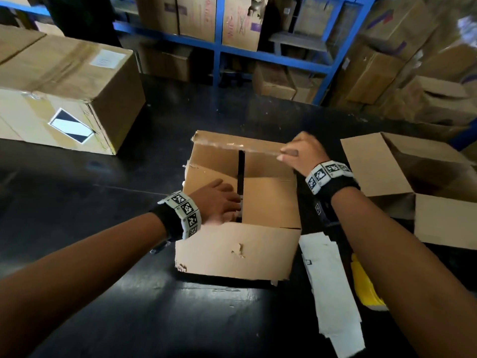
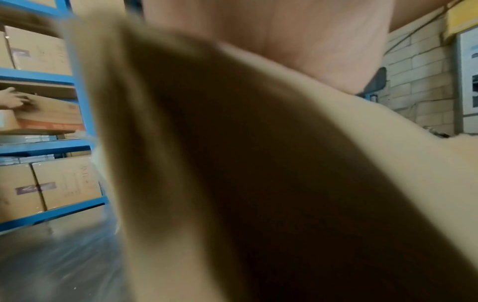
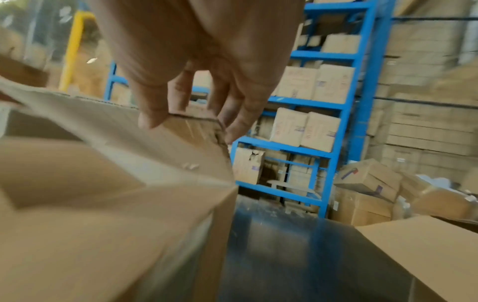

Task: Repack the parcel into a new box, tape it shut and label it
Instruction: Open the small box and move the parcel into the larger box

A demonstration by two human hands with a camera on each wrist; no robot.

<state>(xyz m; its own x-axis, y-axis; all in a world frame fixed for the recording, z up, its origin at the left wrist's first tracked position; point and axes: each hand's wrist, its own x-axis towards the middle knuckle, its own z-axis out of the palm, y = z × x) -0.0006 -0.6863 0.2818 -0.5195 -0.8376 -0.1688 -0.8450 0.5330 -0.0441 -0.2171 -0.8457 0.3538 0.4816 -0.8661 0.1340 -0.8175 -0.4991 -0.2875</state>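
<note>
A worn cardboard box [image 1: 237, 251] stands mid-table with its top flaps unfolded and a dark gap between its two inner flaps. My left hand [image 1: 216, 200] lies flat on the left inner flap, fingertips at the edge of the gap. The left wrist view is filled by blurred cardboard [image 2: 232, 163] under my palm [image 2: 297, 40]. My right hand [image 1: 302, 151] pinches the right corner of the taped far flap [image 1: 232, 143] between thumb and fingers [image 3: 240, 114]. The box's contents are hidden. A second cardboard box [image 1: 374, 164] lies open at the right.
The black table [image 1: 103, 202] carries a large taped carton [image 1: 64, 81] at the back left. White paper strips [image 1: 330, 280] and a yellow item [image 1: 364, 282] lie right of the worn box. Blue shelving [image 1: 219, 47] stacked with cartons stands behind.
</note>
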